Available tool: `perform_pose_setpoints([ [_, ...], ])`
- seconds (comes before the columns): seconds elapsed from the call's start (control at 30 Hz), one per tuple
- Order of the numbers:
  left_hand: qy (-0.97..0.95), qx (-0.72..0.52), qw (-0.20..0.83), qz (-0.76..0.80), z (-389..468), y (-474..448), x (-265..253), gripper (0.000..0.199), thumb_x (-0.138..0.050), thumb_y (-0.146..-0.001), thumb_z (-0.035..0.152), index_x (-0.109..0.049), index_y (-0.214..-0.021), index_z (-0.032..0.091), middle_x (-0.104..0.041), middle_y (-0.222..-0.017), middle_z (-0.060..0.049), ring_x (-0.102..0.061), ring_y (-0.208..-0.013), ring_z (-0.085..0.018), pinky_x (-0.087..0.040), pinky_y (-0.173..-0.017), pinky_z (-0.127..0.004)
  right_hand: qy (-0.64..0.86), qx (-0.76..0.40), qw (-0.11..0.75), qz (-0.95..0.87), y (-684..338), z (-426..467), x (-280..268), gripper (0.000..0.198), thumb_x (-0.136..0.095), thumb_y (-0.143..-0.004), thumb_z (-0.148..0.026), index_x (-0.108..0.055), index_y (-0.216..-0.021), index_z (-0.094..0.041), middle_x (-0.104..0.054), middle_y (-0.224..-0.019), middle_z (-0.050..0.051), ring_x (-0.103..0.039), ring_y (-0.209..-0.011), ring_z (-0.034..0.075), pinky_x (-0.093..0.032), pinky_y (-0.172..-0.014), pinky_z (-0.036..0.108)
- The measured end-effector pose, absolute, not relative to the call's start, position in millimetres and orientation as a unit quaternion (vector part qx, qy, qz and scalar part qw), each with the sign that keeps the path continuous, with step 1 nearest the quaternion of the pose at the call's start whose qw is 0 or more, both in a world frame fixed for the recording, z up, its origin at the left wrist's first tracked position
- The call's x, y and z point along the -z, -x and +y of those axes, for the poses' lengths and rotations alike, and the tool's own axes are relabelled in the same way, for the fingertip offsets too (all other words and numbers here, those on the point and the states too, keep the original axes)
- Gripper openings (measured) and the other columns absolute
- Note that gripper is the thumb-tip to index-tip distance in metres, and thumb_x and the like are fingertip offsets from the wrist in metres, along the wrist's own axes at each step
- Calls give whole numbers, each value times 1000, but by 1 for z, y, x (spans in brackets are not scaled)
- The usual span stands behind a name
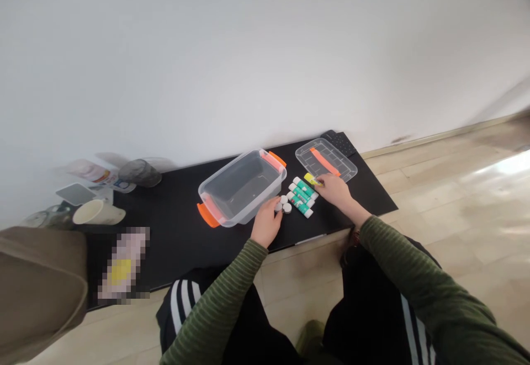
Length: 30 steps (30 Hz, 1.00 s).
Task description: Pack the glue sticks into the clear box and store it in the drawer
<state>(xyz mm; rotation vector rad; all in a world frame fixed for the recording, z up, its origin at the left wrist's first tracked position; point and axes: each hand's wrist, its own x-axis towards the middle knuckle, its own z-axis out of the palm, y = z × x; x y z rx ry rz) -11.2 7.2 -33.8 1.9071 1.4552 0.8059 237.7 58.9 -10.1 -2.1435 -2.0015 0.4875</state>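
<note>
My left hand (pixel 266 222) is by the near right side of a clear plastic box (pixel 248 191) with orange clips. Its thumb and fingers close on one of several small white round pieces (pixel 287 208), which lie together on the black table. My right hand (pixel 334 190) grips a yellow glue stick (pixel 310 179), its fingers covering one end. Between both hands, several green and white glue sticks (pixel 301 195) lie side by side. Beyond my right hand rests the box's clear lid (pixel 327 158), with an orange strip across it.
The black table (pixel 182 199) stands against a white wall. A dark keyboard (pixel 342 143) is partly under the lid. On the left are a paper cup (pixel 98 212), a dark glass (pixel 141 173), a white bottle (pixel 93 172) and a blurred-out item (pixel 124 265). Brown cloth (pixel 41 293) covers the left corner.
</note>
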Motion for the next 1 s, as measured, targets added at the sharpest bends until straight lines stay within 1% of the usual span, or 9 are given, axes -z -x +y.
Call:
perform_pose_setpoints([
  [0.17,-775,-229,237,539,4,7,46,42,-52,-82,9,-61,-123,15,-59,-134,-14,-54,-125,-28,-39,-110,-48,738,-158,43,-654,-231,62,16,31,-54,-90,-35,-65,-115,-21,-70,-108,9,-63,-101,23,-44,-78,28],
  [0.23,-783,-204,210,549,3,7,48,43,-51,-82,7,-60,-124,14,-57,-135,-16,-52,-126,-27,-39,-110,-46,739,-152,34,-656,-227,60,16,31,-52,-91,-35,-65,-115,-21,-71,-107,9,-64,-99,24,-44,-77,28],
  [0.3,-781,-177,191,567,3,8,47,43,-50,-83,6,-59,-124,14,-57,-134,-16,-53,-124,-27,-40,-108,-44,736,-144,27,-661,-225,59,16,29,-50,-92,-34,-65,-113,-21,-71,-106,10,-65,-98,24,-44,-76,28],
  [0.37,-777,-149,182,584,3,9,45,41,-47,-84,5,-58,-123,14,-60,-128,-16,-56,-119,-26,-43,-104,-41,734,-139,23,-664,-223,59,16,28,-50,-93,-33,-66,-112,-20,-71,-105,10,-65,-98,24,-44,-75,28],
  [0.5,-771,-90,169,608,6,9,37,32,-44,-88,8,-59,-116,15,-65,-113,-14,-62,-105,-25,-46,-92,-36,733,-133,32,-666,-221,58,19,29,-50,-94,-34,-65,-115,-21,-70,-108,10,-63,-100,23,-44,-78,28],
  [0.6,-768,-60,157,618,6,7,32,25,-46,-89,11,-58,-110,16,-65,-106,-13,-62,-101,-25,-45,-86,-34,725,-124,45,-676,-221,57,22,28,-50,-93,-30,-66,-113,-19,-69,-108,11,-60,-104,23,-44,-81,28],
  [0.73,-766,-43,159,621,6,7,27,19,-48,-90,14,-55,-107,15,-65,-104,-12,-62,-99,-26,-45,-82,-33,710,-106,64,-693,-221,55,24,26,-49,-91,-20,-67,-110,-18,-66,-111,11,-53,-111,23,-44,-83,29],
  [0.8,-766,-38,161,621,5,7,26,17,-47,-90,16,-54,-106,15,-65,-104,-13,-62,-99,-26,-44,-81,-33,708,-102,72,-695,-221,53,24,26,-49,-90,-18,-67,-110,-19,-64,-112,10,-51,-111,24,-45,-82,29],
  [1.0,-761,-34,175,624,4,9,20,16,-47,-91,18,-51,-106,16,-66,-101,-12,-64,-95,-26,-44,-76,-33,664,-97,96,-735,-219,45,19,25,-49,-93,-23,-68,-109,-22,-63,-110,9,-48,-111,23,-45,-83,29],
])
